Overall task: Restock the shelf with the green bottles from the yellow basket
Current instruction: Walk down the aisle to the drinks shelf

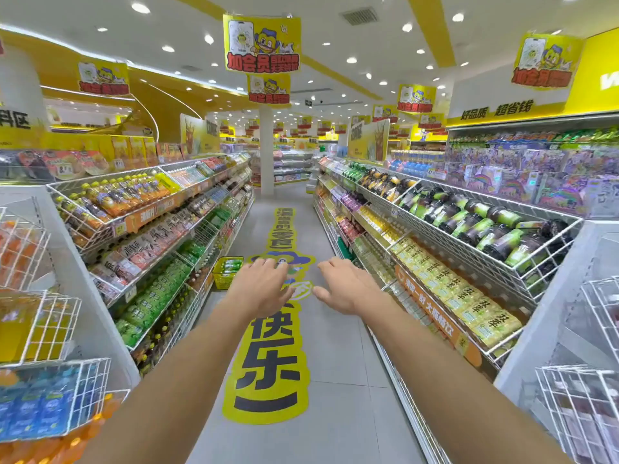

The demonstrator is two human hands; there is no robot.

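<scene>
Down the aisle on the floor, tight to the foot of the L shelf unit, sits the yellow basket w/ green bottles inside. Both arms reach fwd: L hand and R hand, palms down, fingers loosely spread, holding nothing. Basket lies ahead + left of the L hand's fingers, well apart in depth. L hand is clearly nearer; R would have to cross over. Bottles look laid on their sides, long axes approx across the aisle; cap ends too small to tell. Next move, prob: step closer, stoop, bring L hand down across a bottle's width.
</scene>
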